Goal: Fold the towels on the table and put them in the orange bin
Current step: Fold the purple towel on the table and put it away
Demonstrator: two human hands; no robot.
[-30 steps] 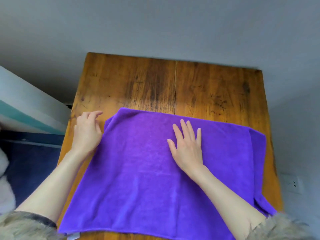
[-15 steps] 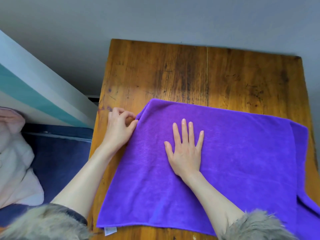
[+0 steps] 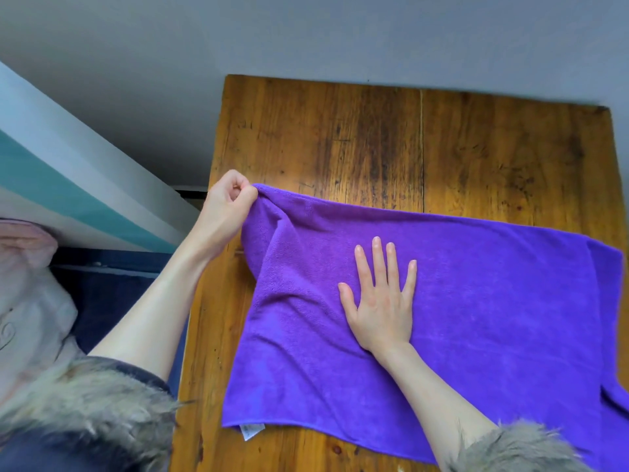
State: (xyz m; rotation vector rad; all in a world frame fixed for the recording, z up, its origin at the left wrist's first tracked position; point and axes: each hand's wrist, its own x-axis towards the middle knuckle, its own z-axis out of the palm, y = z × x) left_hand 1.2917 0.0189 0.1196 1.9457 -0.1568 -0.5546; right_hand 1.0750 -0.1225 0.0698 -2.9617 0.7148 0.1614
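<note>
In the head view, a purple towel (image 3: 476,301) lies spread over the near part of the wooden table (image 3: 340,137), its right edge running past the table's right side and a small white tag (image 3: 251,430) showing at its near left corner. The left hand (image 3: 226,206) pinches the towel's far left corner with curled fingers, lifted just off the table. The right hand (image 3: 381,301) rests flat on the towel's middle, fingers straight and spread.
</note>
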